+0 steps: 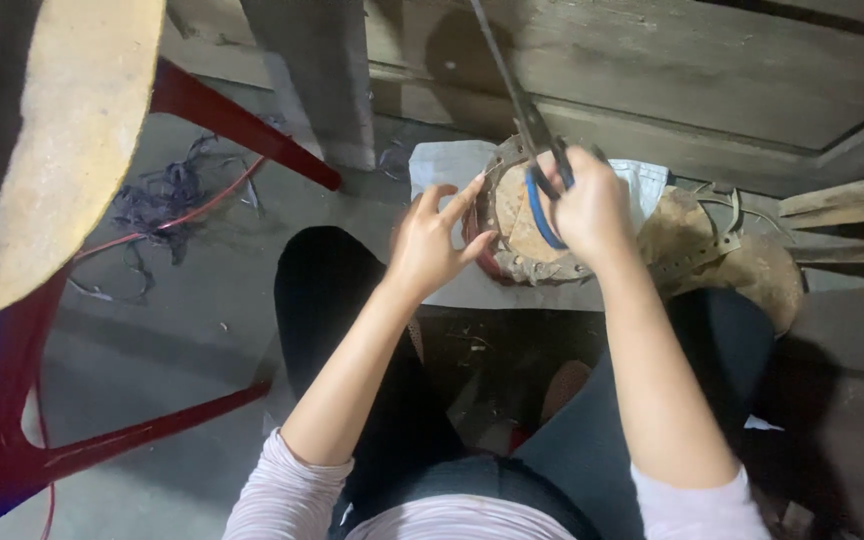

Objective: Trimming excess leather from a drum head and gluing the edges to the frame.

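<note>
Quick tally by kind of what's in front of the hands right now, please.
Round woven piece at the left hand: 1
Dark strip held by the right hand: 1
Blue band: 1
White sack: 1
Red stool: 1
Scrap pile on the floor: 1
Total: 6
</note>
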